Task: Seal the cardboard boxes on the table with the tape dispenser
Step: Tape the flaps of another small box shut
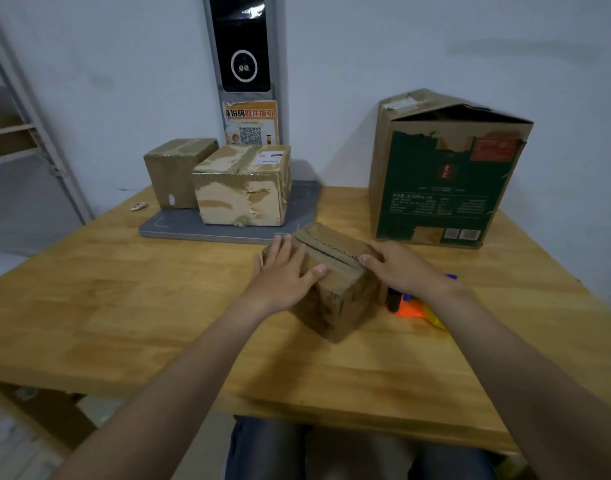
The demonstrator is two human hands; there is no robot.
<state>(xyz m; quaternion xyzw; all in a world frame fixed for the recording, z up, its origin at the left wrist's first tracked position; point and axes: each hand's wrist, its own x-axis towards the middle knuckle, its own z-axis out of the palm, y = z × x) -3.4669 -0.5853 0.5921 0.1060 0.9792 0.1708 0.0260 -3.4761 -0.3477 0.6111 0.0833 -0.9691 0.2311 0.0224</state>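
- Wooden tabletop (158, 306) — near edge closest, carrying everything.
- Tall green-printed box (442, 181) at 2 o'clock, top flaps ajar.
- Small cardboard box (338, 299) at centre, its top seam gapped.
- Hands: left hand (283, 268) and right hand (397, 268) — fingers straight, pressing its flaps, gripping nothing.
- Tape dispenser (411, 310) at the small box's 3 o'clock, partly hidden by the right forearm.

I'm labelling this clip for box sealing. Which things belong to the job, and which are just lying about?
Job: small box, pressed by left hand and right hand; tape dispenser beside it; pale taped box; darker taped box; tall green box.
Lying about: grey mat, small white object, QR notice, wall screen.
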